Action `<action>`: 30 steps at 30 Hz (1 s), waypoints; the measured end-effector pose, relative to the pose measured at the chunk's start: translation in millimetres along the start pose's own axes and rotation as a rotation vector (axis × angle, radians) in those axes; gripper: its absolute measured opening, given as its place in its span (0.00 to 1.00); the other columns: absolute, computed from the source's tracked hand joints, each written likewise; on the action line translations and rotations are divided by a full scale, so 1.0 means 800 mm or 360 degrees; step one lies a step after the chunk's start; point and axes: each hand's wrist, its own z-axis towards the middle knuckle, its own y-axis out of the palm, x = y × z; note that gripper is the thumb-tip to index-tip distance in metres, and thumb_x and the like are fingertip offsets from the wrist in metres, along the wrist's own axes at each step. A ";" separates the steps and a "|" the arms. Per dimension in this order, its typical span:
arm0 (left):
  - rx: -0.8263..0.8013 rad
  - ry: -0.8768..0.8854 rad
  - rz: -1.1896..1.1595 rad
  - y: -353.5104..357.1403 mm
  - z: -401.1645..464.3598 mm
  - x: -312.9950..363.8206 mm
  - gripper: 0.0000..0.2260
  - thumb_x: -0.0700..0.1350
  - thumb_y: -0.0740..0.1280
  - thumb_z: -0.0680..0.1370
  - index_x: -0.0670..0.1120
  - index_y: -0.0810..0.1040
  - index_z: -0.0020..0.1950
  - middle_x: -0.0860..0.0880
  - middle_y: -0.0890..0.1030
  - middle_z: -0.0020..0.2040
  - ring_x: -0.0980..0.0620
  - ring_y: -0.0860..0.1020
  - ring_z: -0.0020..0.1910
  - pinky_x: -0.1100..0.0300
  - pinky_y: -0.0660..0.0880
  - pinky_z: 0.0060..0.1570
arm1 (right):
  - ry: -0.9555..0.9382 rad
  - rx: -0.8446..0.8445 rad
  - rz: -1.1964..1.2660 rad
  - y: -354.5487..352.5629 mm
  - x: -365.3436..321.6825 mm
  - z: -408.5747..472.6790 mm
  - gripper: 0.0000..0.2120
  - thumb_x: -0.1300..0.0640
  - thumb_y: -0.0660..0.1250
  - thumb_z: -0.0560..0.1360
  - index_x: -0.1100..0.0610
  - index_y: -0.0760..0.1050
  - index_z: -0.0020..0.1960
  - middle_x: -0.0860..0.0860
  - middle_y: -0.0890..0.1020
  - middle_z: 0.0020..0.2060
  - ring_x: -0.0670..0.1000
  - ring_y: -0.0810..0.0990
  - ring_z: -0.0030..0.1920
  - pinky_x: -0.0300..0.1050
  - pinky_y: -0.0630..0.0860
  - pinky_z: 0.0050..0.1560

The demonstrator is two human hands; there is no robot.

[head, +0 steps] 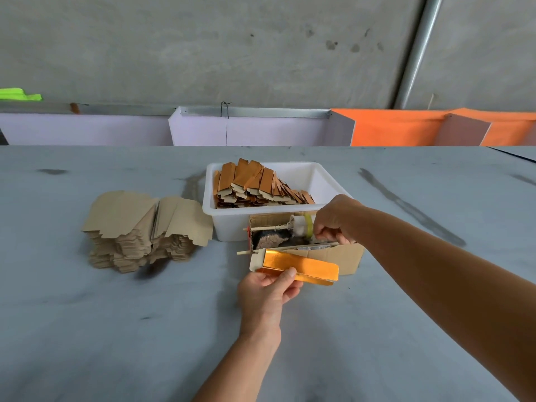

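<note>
My left hand (268,288) pinches a folded gold-foil card sleeve (301,266) by its lower left edge, just in front of a small cardboard box (345,258). That box holds a tape roll (303,226) on a wooden stick, like a home-made dispenser. My right hand (336,220) reaches over the box, and its fingertips pinch at the tape by the roll. A white plastic tub (229,221) behind the box holds several folded gold sleeves (255,184). A stack of flat brown card blanks (145,227) lies to the left.
The grey table (116,329) runs wide on all sides. Lilac boards (255,130) and orange boards (397,127) stand along its far edge, against a concrete wall. A metal pipe (417,53) leans at the upper right.
</note>
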 end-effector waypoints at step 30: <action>0.0247 0.0002 0.0064 0.019 0.005 -0.013 0.07 0.35 0.73 0.71 0.38 0.75 0.43 0.43 0.82 0.41 0.49 0.84 0.34 0.63 0.80 0.34 | -0.0074 0.0222 0.0852 0.024 0.072 -0.047 0.03 0.69 0.71 0.67 0.65 0.78 0.39 0.56 0.74 0.31 0.48 0.68 0.27 0.38 0.64 0.25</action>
